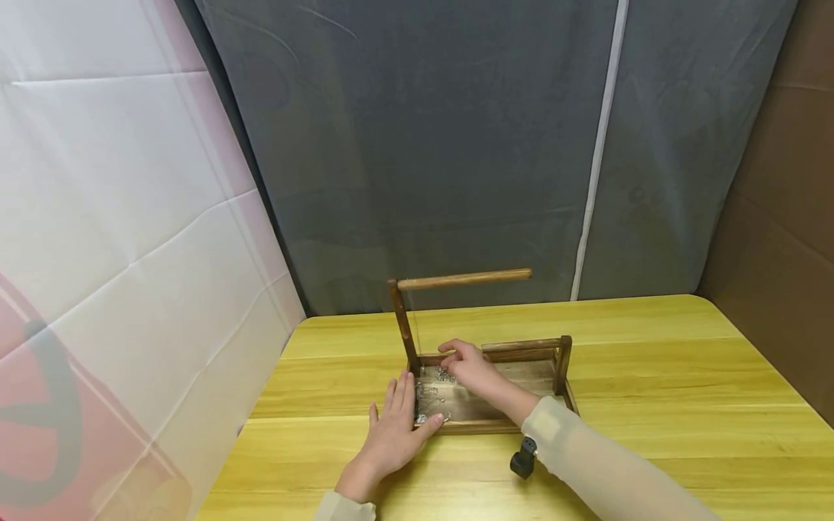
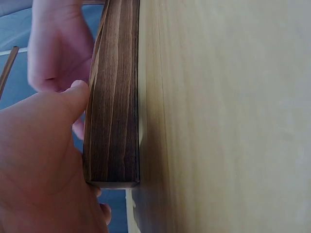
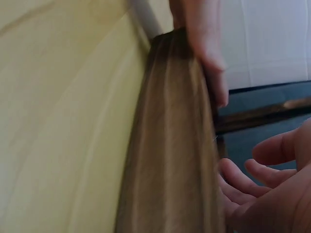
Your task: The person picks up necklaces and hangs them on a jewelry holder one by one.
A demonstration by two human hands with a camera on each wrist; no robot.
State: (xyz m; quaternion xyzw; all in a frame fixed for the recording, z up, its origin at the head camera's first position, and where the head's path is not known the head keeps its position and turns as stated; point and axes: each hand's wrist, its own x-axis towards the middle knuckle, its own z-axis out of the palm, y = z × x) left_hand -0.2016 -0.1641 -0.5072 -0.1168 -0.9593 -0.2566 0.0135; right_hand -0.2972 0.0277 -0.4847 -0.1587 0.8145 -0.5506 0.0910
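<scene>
A dark-stained wooden jewelry stand has a shallow tray (image 1: 485, 428) with several silvery chains and small pieces (image 1: 431, 391) lying in its left part. My left hand (image 1: 391, 438) rests against the tray's left side with straight fingers, its thumb over the front left corner. In the left wrist view that thumb (image 2: 77, 97) touches the rim. Over the tray's back half hovers my right hand (image 1: 474, 370), fingertips close to a small heap of chain (image 1: 445, 375). Its fingers (image 3: 238, 179) bend loosely, with the thumb apart from them and nothing visible between.
A tall post at the tray's back left carries a long horizontal bar (image 1: 465, 279), with a thin chain hanging near the post. A lower bar (image 1: 521, 346) stands at the right. The yellow wood-grain table (image 1: 651, 376) meets a grey curtain (image 1: 456, 159) behind.
</scene>
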